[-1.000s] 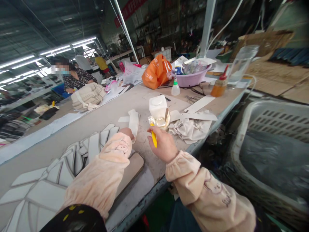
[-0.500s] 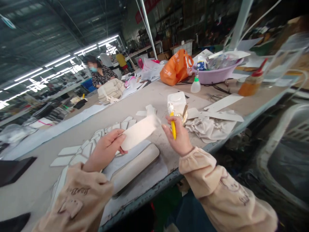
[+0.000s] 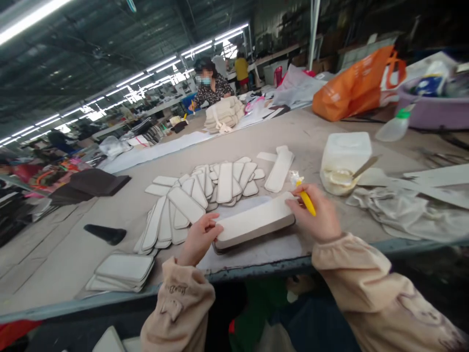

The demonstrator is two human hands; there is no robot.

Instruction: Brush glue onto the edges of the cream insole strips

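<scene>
A pale, flat strip with rounded corners (image 3: 252,222) lies on a matching padded piece with a dark edge, close to the table's front. My left hand (image 3: 200,237) is closed on the strip's left end, thumb on top. At the right end, my right hand (image 3: 317,212) touches the strip with its fingertips while gripping a yellow-handled tool (image 3: 307,201). That tool has a whitish, crusted tip pointing up and away; its exact kind is unclear. Beyond the strip spread several similar dark-edged pieces (image 3: 186,203). Two plain pale strips (image 3: 280,168) rest behind my right hand.
A white cut-open jug (image 3: 346,156) with a stick in it stands right, beside crumpled cloth (image 3: 395,200). An orange bag (image 3: 350,85), squeeze bottle (image 3: 395,124) and purple basin (image 3: 432,105) are farther back. Left are a black object (image 3: 105,234) and stacked pieces (image 3: 122,269). A co-worker (image 3: 214,85) sits opposite.
The pale strip has come down from the air onto the padded piece. My right hand has moved to its right end, still with the yellow-handled tool. The view has swung left.
</scene>
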